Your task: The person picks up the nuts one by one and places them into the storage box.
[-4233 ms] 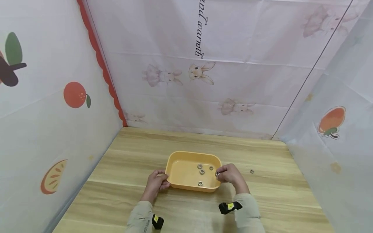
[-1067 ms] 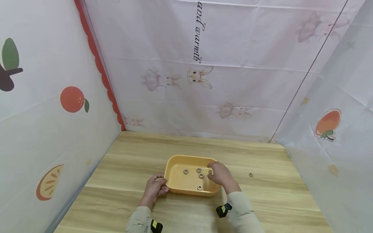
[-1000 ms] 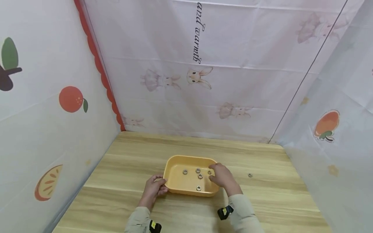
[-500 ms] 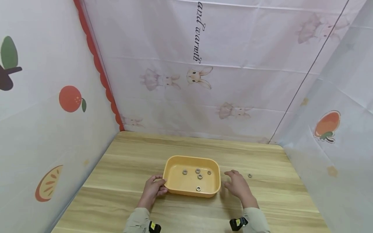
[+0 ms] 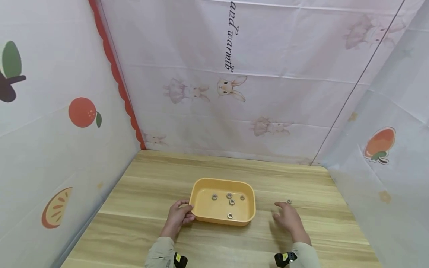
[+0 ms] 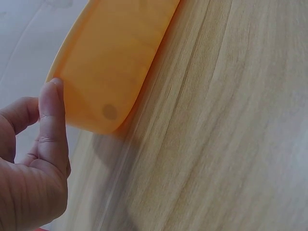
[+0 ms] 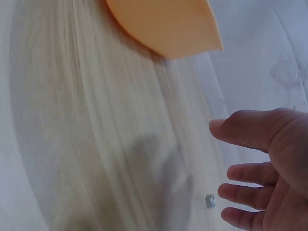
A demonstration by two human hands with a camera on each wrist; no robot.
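A yellow plastic tray [image 5: 222,219] sits on the wooden table with several metal hex nuts [image 5: 232,202] lying apart inside it. My left hand [image 5: 177,216] pinches the tray's left end between thumb and fingers; the left wrist view shows the thumb [image 6: 51,108] on the outer wall near the rim. To the right of the tray, my right hand [image 5: 289,219] hovers over the table with its fingers extended and nothing held. One loose nut [image 5: 289,201] lies on the table just beyond that hand. In the right wrist view, this nut [image 7: 210,201] appears close to the fingertips.
The wooden table [image 5: 161,171] meets printed fabric walls at the back [image 5: 201,111], on the left [image 5: 40,156] and on the right [image 5: 395,186]. A wrist camera [image 5: 285,259] is strapped at each sleeve.
An additional nut now lies in the tray's left half. My right hand has left the tray and moved right, towards the loose nut. My left hand has stayed on the tray.
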